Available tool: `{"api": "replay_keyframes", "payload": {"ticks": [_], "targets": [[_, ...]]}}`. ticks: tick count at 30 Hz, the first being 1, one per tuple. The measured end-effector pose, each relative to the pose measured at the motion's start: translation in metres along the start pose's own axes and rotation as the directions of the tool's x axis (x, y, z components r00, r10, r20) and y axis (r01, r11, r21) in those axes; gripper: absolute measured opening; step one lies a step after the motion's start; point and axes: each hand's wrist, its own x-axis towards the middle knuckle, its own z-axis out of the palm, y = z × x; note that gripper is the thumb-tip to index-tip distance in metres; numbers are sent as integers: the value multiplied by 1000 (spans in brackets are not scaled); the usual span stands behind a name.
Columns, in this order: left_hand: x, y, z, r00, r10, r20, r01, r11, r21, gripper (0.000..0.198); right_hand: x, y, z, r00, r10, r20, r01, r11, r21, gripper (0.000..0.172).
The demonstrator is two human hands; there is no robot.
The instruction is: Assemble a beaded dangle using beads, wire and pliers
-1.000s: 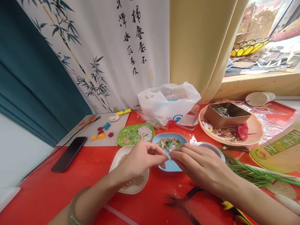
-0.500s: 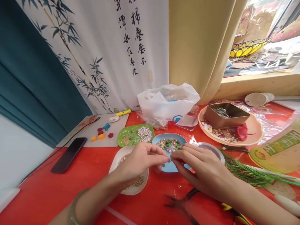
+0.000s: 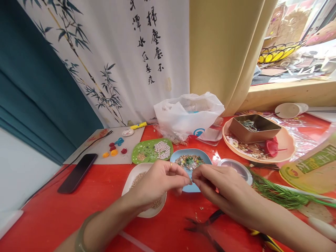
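Observation:
My left hand [image 3: 168, 180], with a ring on one finger, is closed in a pinch above the white dish [image 3: 127, 182] of small gold beads [image 3: 138, 178]. Close beside its fingertips, my right hand [image 3: 216, 182] is pinched too, over the near edge of the blue tray [image 3: 183, 152]. Whatever lies between the fingertips is too small to make out. Gold, green and white beads [image 3: 191, 162] fill the far part of the blue tray. Dark-handled pliers [image 3: 201, 227] rest on the red table [image 3: 110, 217] below my right hand.
Left of the blue tray is a green tray [image 3: 140, 145] with pearl-like beads. A phone [image 3: 78, 173] lies at the left. Behind stands a white plastic bag [image 3: 181, 117]. To the right are a metal tin [image 3: 258, 134] on a pink plate [image 3: 287, 154], and green stems [image 3: 280, 194].
My right hand's fingers have curled in more tightly. Both hands remain nearly in place, fingertips close together over the blue tray.

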Motion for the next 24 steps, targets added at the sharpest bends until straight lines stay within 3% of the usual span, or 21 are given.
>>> {"api": "replay_keyframes", "payload": {"ticks": [7, 12, 20, 24], "targets": [[-1, 2, 0, 1000, 1, 12, -2, 999, 49, 5, -1, 0, -2, 997, 66, 43, -70, 991, 110, 13], [-1, 2, 2, 1000, 23, 2, -23, 998, 50, 5, -3, 3, -1, 999, 45, 29, -48, 994, 95, 13], [5, -6, 4, 999, 1, -52, 1, 999, 43, 10, -5, 6, -11, 976, 116, -185, -144, 979, -143, 16], [6, -9, 3, 996, 11, -84, -6, 998, 63, 12, -32, 1, -30, 952, 135, -274, -199, 954, -225, 11]]}}
